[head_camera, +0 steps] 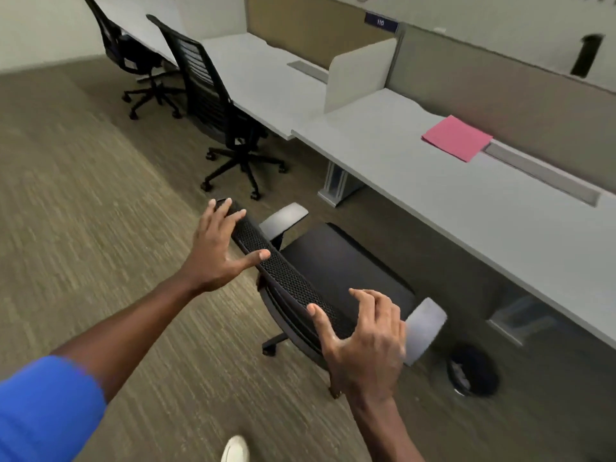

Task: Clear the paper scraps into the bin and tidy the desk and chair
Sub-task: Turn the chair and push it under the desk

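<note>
Head view shows the job near its end. The surface (466, 208) carries no loose paper scraps that I can see; only a pink sheet (456, 137) lies flat near its back edge, beside a grey cable slot. The bin (473, 371) stands on the floor under the front edge of the surface, with something pale inside, probably the scraps, though blur hides detail. What seems left is the chair (333, 268): its seat sits just outside the front edge, not yet pushed under. The left hand (216, 255) and right hand (366, 341) are both spread wide at the top of the mesh backrest, fingertips touching or just off it, gripping nothing firmly.
</note>
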A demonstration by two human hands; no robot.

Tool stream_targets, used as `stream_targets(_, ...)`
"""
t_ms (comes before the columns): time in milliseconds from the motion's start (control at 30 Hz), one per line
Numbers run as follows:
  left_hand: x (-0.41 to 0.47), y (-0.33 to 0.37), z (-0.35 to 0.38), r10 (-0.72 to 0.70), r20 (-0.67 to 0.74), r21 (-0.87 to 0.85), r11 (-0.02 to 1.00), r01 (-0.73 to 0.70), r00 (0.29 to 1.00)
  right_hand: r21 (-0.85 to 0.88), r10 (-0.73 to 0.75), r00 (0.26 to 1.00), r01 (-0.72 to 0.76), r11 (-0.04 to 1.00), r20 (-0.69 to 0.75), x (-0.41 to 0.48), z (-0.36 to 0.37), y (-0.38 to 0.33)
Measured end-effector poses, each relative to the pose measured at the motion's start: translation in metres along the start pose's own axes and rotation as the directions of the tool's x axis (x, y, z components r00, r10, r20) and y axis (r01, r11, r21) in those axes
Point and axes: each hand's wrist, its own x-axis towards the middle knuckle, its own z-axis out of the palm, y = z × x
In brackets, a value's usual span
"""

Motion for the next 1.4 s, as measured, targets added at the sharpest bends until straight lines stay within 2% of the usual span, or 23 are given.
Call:
stream_targets(67, 0.014, -0.007, -0.003, 0.124, 0.097, 0.161, 0.977, -0.139, 0.988, -0.118, 0.057, 0.998, -0.053, 0.992, 0.027, -0.003, 0.003, -0.007)
stream_targets(167, 0.034, -0.015, -0.009, 0.32, 0.194, 0.254, 0.896, -0.363, 0.927, -0.225, 0.122, 0.991, -0.109, 0.968, 0.046, -0.012, 0.009, -0.012)
stream_targets(300, 0.045, -0.018, -0.004, 0.515, 0.17, 0.347, 0.767, -0.54, 0.84, -0.286, 0.169, 0.985, -0.167, 0.944, -0.017, -0.011, 0.014, -0.007)
stream_targets(433, 0.048, -0.011, 0.009, 0.562, 0.051, 0.326, 0.772, -0.546, 0.825, -0.342, 0.203, 0.978, -0.209, 0.916, -0.052, -0.001, 0.015, -0.002)
stream_targets(567, 0.061, -0.002, 0.011, 0.565, 0.006, 0.291, 0.788, -0.542, 0.825, -0.368, 0.226, 0.973, -0.227, 0.901, -0.047, 0.013, 0.015, 0.0)
stream_targets(933, 0.104, 0.004, 0.034, 0.55, 0.039, 0.302, 0.789, -0.535, 0.834, -0.406, 0.224, 0.965, -0.261, 0.876, -0.137, 0.034, 0.028, 0.016)
stream_targets(1400, 0.191, 0.055, 0.095, 0.586, 0.101, 0.29, 0.755, -0.588, 0.804, -0.438, 0.271, 0.951, -0.309, 0.844, -0.149, 0.109, 0.046, 0.082)
